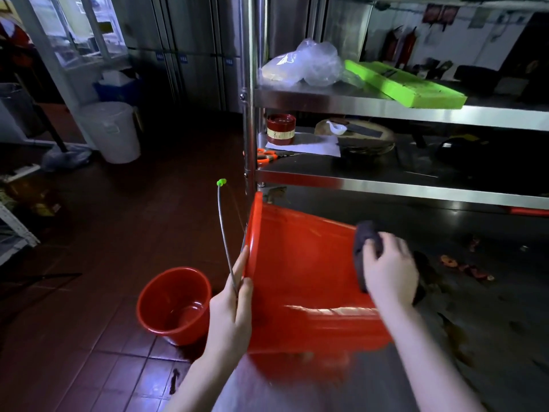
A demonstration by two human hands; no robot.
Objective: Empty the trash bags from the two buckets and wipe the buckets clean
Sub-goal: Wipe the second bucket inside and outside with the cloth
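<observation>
Red plastic fills the frame: two buckets in all, one bucket on its side (300, 281) on a steel worktop (326, 388), its mouth facing left, and a second bucket (173, 304) upright on the tiled floor (98, 367) below and left of the gripping hand. Neither shows a trash bag.

The left hand (230, 316) reaches forward, thumb and fingers closed around the tipped bucket's rim together with its wire handle (223, 230), which arcs up from the grip to a green tip. The right hand (390, 272), arm extended, presses a dark cloth (364, 248) against the bucket's base end, fingers curled over the wad.

Beyond both hands stands a steel shelf rack (401, 107). Its upper shelf carries one crumpled clear plastic bag (306, 65) and one lime-green board (407, 83). The shelf below holds one red tin (280, 129) with a pale band bearing a character too blurred to read, and one pair of orange-handled scissors (266, 156). Far left of the grip, one white lidded pail (114, 132) stands on the floor.
</observation>
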